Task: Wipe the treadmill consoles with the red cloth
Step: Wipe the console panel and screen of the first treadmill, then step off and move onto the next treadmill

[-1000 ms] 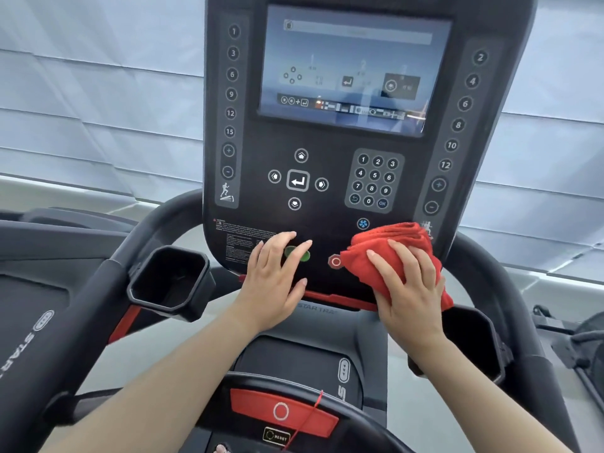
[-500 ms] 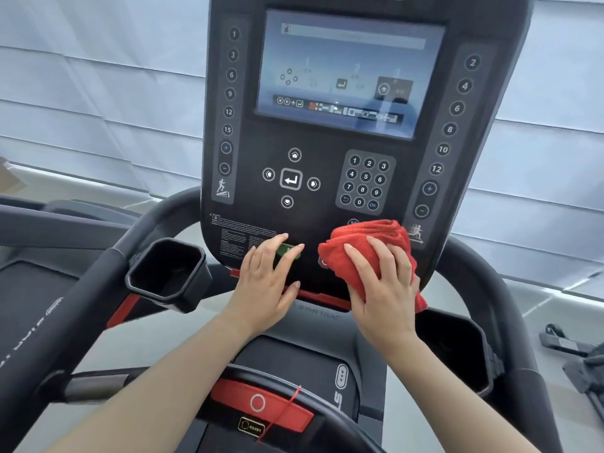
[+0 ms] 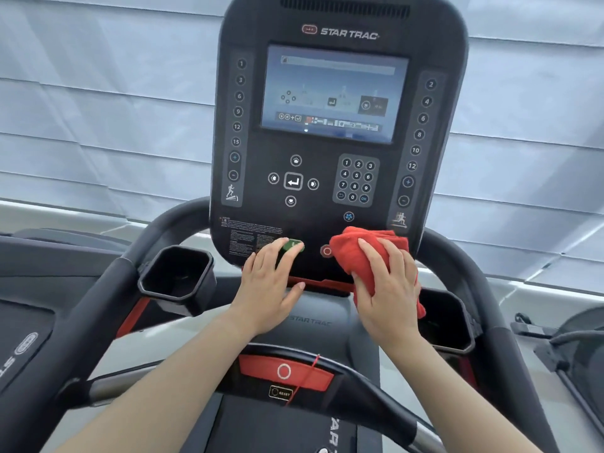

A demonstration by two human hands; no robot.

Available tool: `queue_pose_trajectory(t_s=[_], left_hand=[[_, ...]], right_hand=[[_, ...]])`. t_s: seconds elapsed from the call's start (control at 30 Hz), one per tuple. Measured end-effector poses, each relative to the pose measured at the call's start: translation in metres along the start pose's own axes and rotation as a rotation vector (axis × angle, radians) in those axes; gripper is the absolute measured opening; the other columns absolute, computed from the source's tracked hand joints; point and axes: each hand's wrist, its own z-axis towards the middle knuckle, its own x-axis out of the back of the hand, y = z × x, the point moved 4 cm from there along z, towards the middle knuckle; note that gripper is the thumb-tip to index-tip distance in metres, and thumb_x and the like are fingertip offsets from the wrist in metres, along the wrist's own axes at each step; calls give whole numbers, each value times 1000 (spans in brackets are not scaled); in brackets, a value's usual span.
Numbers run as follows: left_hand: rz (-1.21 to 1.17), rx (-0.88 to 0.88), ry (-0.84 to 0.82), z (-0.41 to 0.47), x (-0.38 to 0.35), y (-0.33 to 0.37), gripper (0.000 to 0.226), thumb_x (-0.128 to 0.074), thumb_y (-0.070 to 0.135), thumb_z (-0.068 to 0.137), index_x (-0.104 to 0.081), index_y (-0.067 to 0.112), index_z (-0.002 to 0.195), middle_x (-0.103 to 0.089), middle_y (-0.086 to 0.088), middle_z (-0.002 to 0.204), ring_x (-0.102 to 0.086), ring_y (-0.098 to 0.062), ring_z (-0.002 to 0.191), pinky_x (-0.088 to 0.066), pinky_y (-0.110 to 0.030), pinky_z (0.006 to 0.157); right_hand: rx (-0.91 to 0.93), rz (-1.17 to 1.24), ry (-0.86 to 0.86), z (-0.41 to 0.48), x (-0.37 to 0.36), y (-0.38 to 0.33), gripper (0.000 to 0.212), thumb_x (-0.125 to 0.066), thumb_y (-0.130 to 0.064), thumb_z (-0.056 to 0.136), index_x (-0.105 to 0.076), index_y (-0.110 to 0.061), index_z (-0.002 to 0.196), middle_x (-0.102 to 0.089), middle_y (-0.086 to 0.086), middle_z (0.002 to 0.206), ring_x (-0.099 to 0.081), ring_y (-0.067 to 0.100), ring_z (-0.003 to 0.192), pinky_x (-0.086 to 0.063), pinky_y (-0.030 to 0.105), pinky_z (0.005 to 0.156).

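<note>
Right grip (image 3: 389,289) holds the bunched red cloth (image 3: 366,253) against the lower right of the console (image 3: 320,220), fingers laid over the fabric and thumb tucked in at its lower left edge, with a loose corner hanging out past the heel of the hand. Left grip (image 3: 271,282) holds nothing: its fingers lie straight and slightly spread on the console's lower left edge, fingertips reaching the green button (image 3: 292,246) and the thumb angled out along the red trim below. Nearest the camera, well below the console, a red stop bar (image 3: 284,371) with a white ring sits in the curved handlebar, a small reset label (image 3: 281,392) just under it and a thin red cord (image 3: 307,377) crossing its right end. 2 black cup holders flank the console's base, 1 to its left (image 3: 173,299) and 1 to its right (image 3: 447,322), the right one partly behind the wrist. On the console face, a red round button (image 3: 327,251) shows just left of the cloth, touching its edge. Above the cloth is a blue fan button (image 3: 349,216), then a number keypad (image 3: 356,181), with an enter key (image 3: 293,182) ringed by 4 arrow keys to the keypad's left. Columns of numbered keys run up both sides of the console. Higher up, the screen (image 3: 335,93) is lit, and the Star Trac logo (image 3: 349,33) sits at the top. Pale blinds (image 3: 98,109) fill the background behind the console.
</note>
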Motion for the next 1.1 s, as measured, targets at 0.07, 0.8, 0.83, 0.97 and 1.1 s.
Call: queue_pose_trajectory(t_s=[0.07, 0.8, 0.83, 0.97, 1.1], left_hand=[[-21, -33, -4, -11, 10, 3, 61, -36, 46, 85, -27, 23, 141, -31, -6, 143, -28, -22, 129, -29, -47, 106], [-78, -3, -69, -245, 108, -22, 61, -33, 50, 87, -24, 23, 142, -28, -2, 142, -32, -23, 130, -25, -42, 110], [-68, 17, -85, -255, 108, -22, 62, -31, 51, 87, -23, 24, 142, -27, -2, 143, -30, -23, 131, -25, -42, 110], [-48, 110, -135, -302, 111, -21, 65, -26, 54, 85, -19, 27, 144, -24, 0, 146, -25, -21, 134, -21, -40, 110], [-35, 188, -147, -336, 114, -10, 67, -24, 55, 84, -22, 25, 144, -25, 0, 146, -24, -22, 134, -21, -40, 109]], right_hand=[[-31, 19, 25, -10, 11, -11, 49, -54, -31, 84, -43, -33, 131, -41, 1, 137, -35, 32, 123, -39, 58, 90], [-81, 242, -39, -206, 49, -162, 47, -46, -39, 88, -47, -26, 133, -46, -3, 133, -38, 20, 121, -31, 39, 105], [-90, 253, -57, -213, 47, -165, 46, -47, -38, 88, -47, -27, 133, -46, -4, 133, -37, 20, 121, -33, 42, 105], [-77, 278, -169, -242, 37, -175, 46, -51, -34, 87, -45, -31, 133, -44, -5, 134, -37, 22, 123, -34, 51, 101], [-41, 306, -246, -268, 39, -177, 47, -50, -33, 86, -45, -31, 132, -44, -5, 134, -38, 23, 123, -34, 50, 101]])
